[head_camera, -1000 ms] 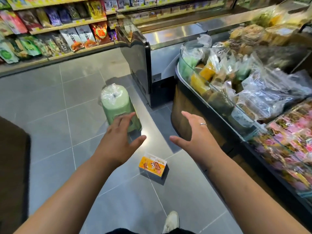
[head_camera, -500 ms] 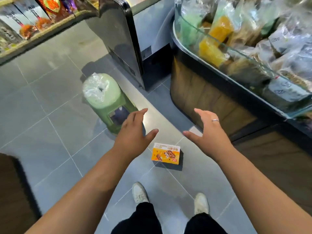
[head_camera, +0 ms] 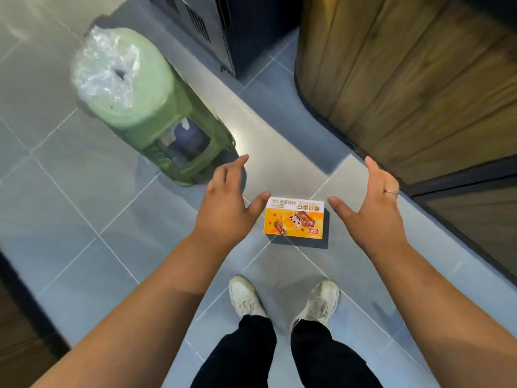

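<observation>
Both hands have dropped toward the flat orange cardboard box [head_camera: 294, 219] lying on glossy grey tile: left hand [head_camera: 227, 206] and right hand [head_camera: 373, 209] flank it, fingers spread, grasping nothing.

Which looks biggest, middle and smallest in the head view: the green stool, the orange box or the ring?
Biggest: green stool, by far, though its top is nearer the camera.
Middle: orange box on the floor.
Smallest: ring on the right hand.
</observation>
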The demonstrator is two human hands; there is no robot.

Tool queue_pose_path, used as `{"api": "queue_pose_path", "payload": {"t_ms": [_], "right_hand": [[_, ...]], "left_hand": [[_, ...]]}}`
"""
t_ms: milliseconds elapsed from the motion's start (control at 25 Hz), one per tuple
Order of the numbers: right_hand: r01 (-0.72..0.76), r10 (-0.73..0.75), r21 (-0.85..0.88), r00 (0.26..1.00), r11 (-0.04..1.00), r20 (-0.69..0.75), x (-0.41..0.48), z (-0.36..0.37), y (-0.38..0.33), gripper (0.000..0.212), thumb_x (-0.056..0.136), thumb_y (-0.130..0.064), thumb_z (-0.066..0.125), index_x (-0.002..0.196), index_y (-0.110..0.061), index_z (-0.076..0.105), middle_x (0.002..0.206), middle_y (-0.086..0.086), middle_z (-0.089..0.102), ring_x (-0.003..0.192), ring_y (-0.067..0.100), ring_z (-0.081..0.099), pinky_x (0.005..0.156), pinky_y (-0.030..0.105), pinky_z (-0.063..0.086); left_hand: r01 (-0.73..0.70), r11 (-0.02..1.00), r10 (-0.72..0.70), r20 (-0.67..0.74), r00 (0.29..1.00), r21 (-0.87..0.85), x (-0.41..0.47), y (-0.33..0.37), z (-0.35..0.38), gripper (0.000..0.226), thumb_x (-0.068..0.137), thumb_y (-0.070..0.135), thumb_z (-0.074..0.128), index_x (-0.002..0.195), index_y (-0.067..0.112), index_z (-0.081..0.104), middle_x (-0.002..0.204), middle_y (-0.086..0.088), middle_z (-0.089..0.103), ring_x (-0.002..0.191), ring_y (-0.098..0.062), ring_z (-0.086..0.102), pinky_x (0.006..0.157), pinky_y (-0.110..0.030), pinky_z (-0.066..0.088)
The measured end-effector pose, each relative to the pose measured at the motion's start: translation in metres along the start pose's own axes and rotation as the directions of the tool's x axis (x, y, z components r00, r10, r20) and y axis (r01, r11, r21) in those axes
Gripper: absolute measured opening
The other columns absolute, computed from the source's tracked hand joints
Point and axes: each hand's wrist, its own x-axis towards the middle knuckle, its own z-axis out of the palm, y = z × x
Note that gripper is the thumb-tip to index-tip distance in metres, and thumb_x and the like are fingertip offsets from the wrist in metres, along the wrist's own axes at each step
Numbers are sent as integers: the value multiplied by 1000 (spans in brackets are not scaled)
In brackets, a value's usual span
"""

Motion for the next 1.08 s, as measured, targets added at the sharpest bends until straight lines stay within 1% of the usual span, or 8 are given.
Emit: {"api": "queue_pose_path", "payload": {"t_ms": [280,440,640,720,760,880,960,1080], "right_hand": [[-65,69,-68,996,996,58,78,155,116,95,79,-48,73,150,-37,12,155,7,16,129,35,45,91,43,49],[-116,121,-78,990,990,69,115,239,170,96,77,-50,74,149,-39,12,154,11,14,125,39,46,90,46,48],[-226,240,-110,962,968,132,138,329,225,109,68,-64,74,149,-45,3,157,16,7,134,43,34,102,51,43],[-229,247,-113,951,967,185,145,350,240,118,58,-76,71,146,-49,-3,154,19,17,135,43,34,104,55,40],[-229,249,-113,946,967,210,148,357,244,123,51,-82,68,143,-53,-6,148,18,25,131,42,39,101,57,42],[-253,273,-106,927,962,257,153,371,247,126,37,-91,62,139,-57,-4,125,14,38,107,37,55,87,53,53],[-263,278,-92,928,960,250,154,367,239,124,38,-89,65,139,-57,0,119,11,39,102,35,57,83,52,54],[-232,242,-72,947,970,211,151,344,218,121,44,-82,72,140,-56,2,123,11,39,103,33,57,82,51,55]], "left_hand": [[75,997,-76,72,995,13,56,-98,171,78,87,47,64,150,27,25,144,-6,35,130,-26,41,103,-37,38],[131,991,-129,106,986,-13,83,-147,260,86,83,49,68,151,32,19,147,-9,33,131,-29,41,102,-43,41],[230,973,-230,200,952,24,110,-203,360,99,79,47,74,151,42,6,151,-12,27,136,-33,35,104,-48,40],[292,954,-298,275,914,63,120,-217,390,106,76,48,76,149,46,0,154,-14,21,137,-39,33,106,-53,37],[313,947,-321,324,890,79,123,-221,401,110,74,49,78,148,47,-3,154,-16,21,136,-42,34,106,-54,37],[359,931,-352,439,827,70,127,-227,425,116,71,46,81,148,47,-6,141,-19,31,123,-44,46,104,-53,42],[363,930,-355,424,833,64,128,-224,425,116,70,49,81,147,48,-6,135,-17,33,118,-42,49,101,-52,44],[326,943,-331,340,880,73,126,-211,401,116,68,54,81,145,52,-6,130,-15,35,115,-41,51,96,-51,48]]}}
